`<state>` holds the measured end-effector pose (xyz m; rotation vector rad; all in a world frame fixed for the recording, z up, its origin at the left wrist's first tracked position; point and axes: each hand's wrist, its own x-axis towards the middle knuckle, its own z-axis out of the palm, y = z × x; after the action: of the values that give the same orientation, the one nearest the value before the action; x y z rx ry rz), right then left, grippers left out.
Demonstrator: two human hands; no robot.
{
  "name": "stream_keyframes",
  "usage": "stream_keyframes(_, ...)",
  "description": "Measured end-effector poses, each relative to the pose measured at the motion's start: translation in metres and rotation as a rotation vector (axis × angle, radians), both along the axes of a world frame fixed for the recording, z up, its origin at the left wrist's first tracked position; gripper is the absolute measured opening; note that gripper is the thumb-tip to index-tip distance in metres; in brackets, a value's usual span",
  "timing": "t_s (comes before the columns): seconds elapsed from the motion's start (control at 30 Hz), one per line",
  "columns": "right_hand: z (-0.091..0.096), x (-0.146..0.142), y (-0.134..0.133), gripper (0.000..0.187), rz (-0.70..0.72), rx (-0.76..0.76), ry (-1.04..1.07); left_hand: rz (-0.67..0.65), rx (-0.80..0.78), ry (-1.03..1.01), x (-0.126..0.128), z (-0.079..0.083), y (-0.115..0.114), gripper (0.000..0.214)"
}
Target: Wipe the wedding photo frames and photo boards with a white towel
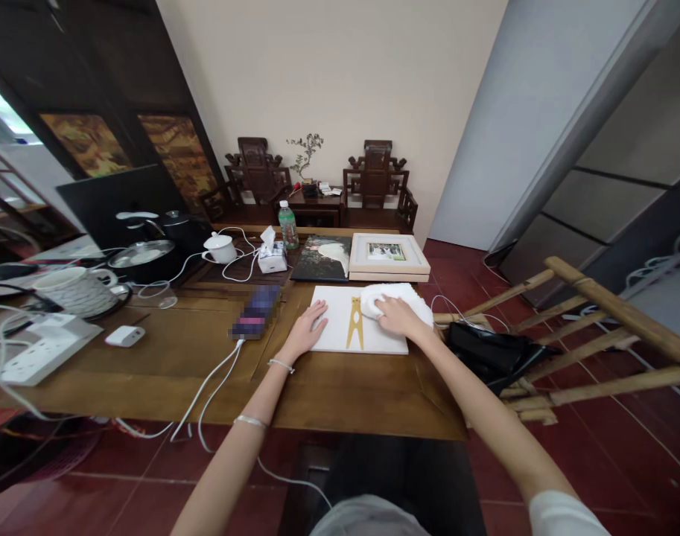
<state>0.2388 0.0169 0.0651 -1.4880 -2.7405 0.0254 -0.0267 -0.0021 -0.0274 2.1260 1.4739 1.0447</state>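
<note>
A white board (331, 320) lies flat near the front edge of the wooden table, with a yellow A-shaped figure (355, 324) at its middle. My left hand (307, 327) rests on the board's left edge, its fingers stretched out and nothing in them. On the right part of the board, my right hand (394, 313) presses down on a white fluffy cloth (410, 298), fingers bent into it. Part of the cloth hangs past the board's right edge. The cloth and hand hide the board's upper right corner.
Behind the board lie a dark bird picture (320, 257) and a light wooden frame (423, 260). A phone (255, 313) with a white cable, a tissue box (272, 258) and a bottle (287, 225) stand left. A bamboo chair (596, 290) is right.
</note>
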Motion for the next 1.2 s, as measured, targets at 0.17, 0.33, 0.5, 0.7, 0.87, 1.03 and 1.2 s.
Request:
stream_keyframes(0.17,0.001,-0.004,0.021,0.036,-0.039,0.012,0.018,-0.001,0.005,0.004,-0.001,0.0,0.0,0.047)
stream_keyframes(0.33,-0.007,0.003,-0.011,0.035,-0.002,0.032,0.035,0.003,0.004,0.013,-0.001,-0.001,0.001,0.047)
stream_keyframes(0.5,-0.011,0.02,-0.076,0.037,0.106,-0.041,0.094,0.005,0.008,0.017,0.0,-0.002,0.001,0.046)
stream_keyframes(0.7,-0.004,0.029,-0.106,0.038,0.145,-0.115,0.07,0.005,0.014,0.008,0.001,-0.001,0.001,0.046)
stream_keyframes(0.87,0.0,0.012,-0.057,0.033,0.048,-0.074,0.068,0.009,0.016,0.008,0.0,-0.003,0.002,0.046)
stream_keyframes(1.03,0.005,-0.026,-0.002,0.034,-0.12,-0.077,0.153,0.003,0.011,-0.005,-0.002,-0.004,0.003,0.046)
stream_keyframes(1.2,-0.005,-0.058,-0.009,0.036,-0.067,-0.064,0.177,0.004,0.015,-0.001,-0.001,-0.003,0.002,0.047)
